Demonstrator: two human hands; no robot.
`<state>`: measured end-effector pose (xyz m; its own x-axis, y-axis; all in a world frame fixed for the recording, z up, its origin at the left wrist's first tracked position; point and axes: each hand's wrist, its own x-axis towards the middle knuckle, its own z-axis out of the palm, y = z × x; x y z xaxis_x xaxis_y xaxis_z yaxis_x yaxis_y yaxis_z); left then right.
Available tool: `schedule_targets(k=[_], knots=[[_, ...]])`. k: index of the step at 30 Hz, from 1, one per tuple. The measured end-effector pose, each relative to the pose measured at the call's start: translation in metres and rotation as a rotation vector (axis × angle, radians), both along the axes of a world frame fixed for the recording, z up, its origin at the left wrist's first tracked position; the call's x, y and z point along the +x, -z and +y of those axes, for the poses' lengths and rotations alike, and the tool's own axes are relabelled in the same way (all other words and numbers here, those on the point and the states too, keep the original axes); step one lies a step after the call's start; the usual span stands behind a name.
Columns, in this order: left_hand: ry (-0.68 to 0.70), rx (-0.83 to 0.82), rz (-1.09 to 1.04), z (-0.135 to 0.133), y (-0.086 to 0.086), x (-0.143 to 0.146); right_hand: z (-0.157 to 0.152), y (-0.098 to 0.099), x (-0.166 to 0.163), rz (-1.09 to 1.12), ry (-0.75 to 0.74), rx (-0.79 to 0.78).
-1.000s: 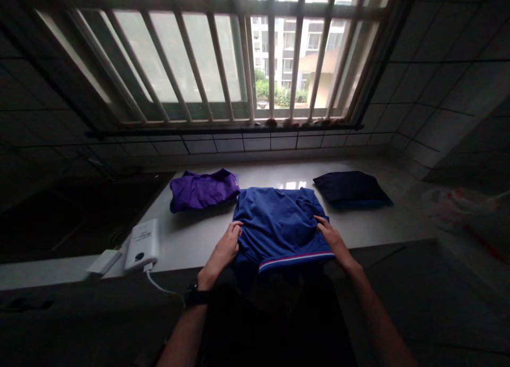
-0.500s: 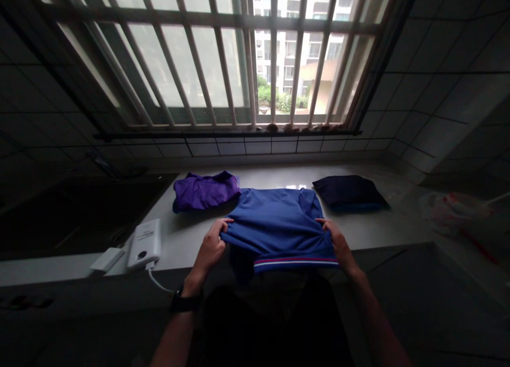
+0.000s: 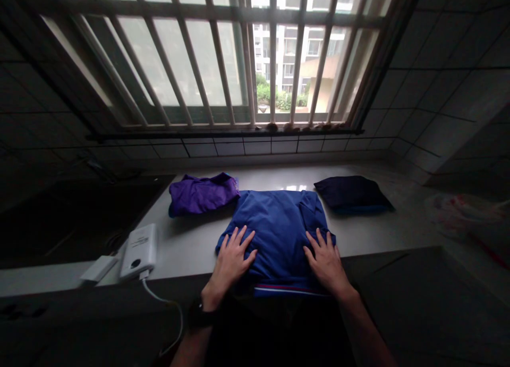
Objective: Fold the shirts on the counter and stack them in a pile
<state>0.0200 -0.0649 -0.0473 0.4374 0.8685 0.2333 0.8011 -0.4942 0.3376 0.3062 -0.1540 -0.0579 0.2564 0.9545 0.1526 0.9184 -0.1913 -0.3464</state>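
A blue garment (image 3: 279, 223) lies spread on the counter, its lower end hanging over the front edge. A red and white striped band runs along that end. My left hand (image 3: 235, 255) rests flat on its left part, fingers spread. On the right part lies my right hand (image 3: 323, 258), also with fingers apart and palm down. Left of the garment sits a bunched purple cloth (image 3: 205, 194). To its right is a folded dark navy cloth (image 3: 353, 193) with a blue underside.
The pale counter (image 3: 187, 245) runs below a barred window (image 3: 223, 64). A white power bank (image 3: 139, 250) with a cable and a small white block (image 3: 99, 269) stand near the front left edge. Farther left is a dark sink (image 3: 71, 213). A plastic bag (image 3: 458, 210) lies at right.
Both hands have let go of the garment's sides and moved inward onto its top, fingers now spread. The garment lies flatter, and its striped end hangs lower at the edge.
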Motion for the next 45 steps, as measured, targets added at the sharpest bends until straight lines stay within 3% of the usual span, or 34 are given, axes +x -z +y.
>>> schedule_targets(k=[4,7,15,18,23,26,33,38,41,45], knots=[[-0.047,0.016,0.093,0.004,0.022,0.011,0.011,0.018,-0.013,-0.123,0.042,-0.054],[-0.065,0.026,0.118,0.010,0.026,0.011,0.030,0.019,-0.006,-0.155,0.034,-0.048],[-0.169,-0.026,0.168,0.028,0.008,0.044,0.105,-0.028,0.035,-0.154,-0.109,-0.267],[-0.175,-0.010,0.165,0.026,0.006,0.049,0.097,-0.031,0.032,-0.150,-0.085,-0.215],[-0.200,0.001,0.148,0.019,0.006,0.048,0.051,-0.002,-0.005,-0.090,0.096,-0.247],[-0.212,-0.024,0.147,0.014,0.005,0.046,0.037,0.008,-0.020,-0.168,0.103,-0.205],[-0.260,-0.001,0.130,-0.011,0.010,0.042,0.042,0.009,-0.008,-0.145,0.001,-0.112],[-0.280,0.015,0.144,-0.038,0.013,0.042,0.069,0.017,0.020,-0.093,-0.144,-0.107],[-0.262,-0.018,0.190,-0.058,0.005,0.054,0.099,0.005,0.040,-0.078,-0.227,-0.177],[-0.100,-0.050,0.198,-0.069,-0.019,0.071,0.137,-0.039,0.055,-0.129,-0.306,-0.297]])
